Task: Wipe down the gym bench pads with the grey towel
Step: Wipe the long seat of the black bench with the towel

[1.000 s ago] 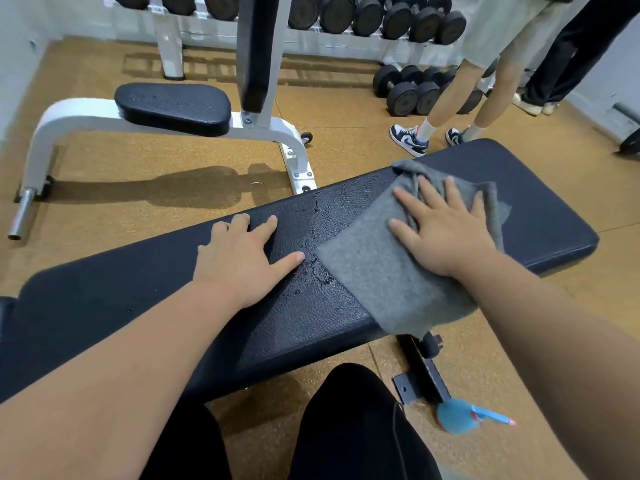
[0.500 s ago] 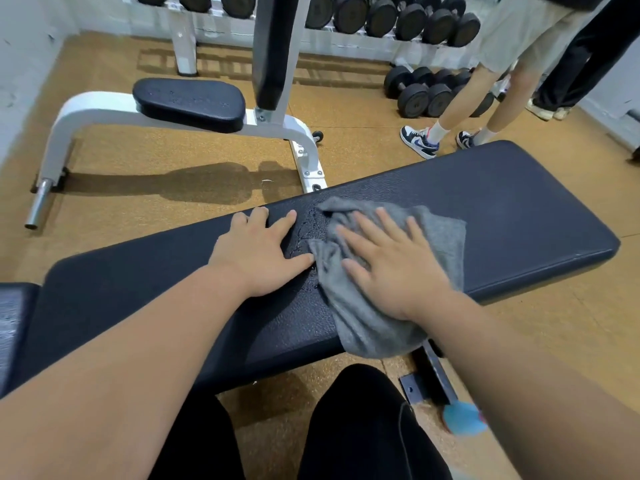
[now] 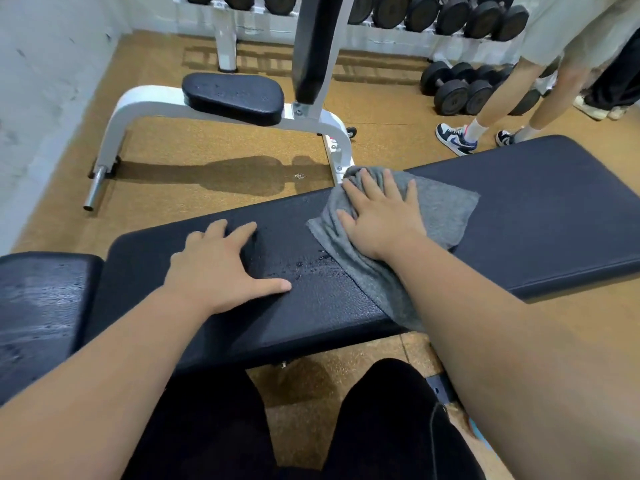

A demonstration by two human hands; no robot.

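Bench [image 3: 540,209]: right fingers [image 3: 372,190] flat on towel [image 3: 445,216]

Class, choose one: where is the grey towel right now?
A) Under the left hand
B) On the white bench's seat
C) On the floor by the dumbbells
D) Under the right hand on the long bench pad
D: the right hand presses flat on the towel on the long pad, while the left hand rests on bare pad.

Your right hand [image 3: 382,221] presses flat on the grey towel [image 3: 446,216], bunched across the long black bench pad [image 3: 540,209]. Your left hand [image 3: 221,268] rests flat on the pad beside water droplets [image 3: 311,265]. The seat pad [image 3: 38,306] at the left glistens wet.
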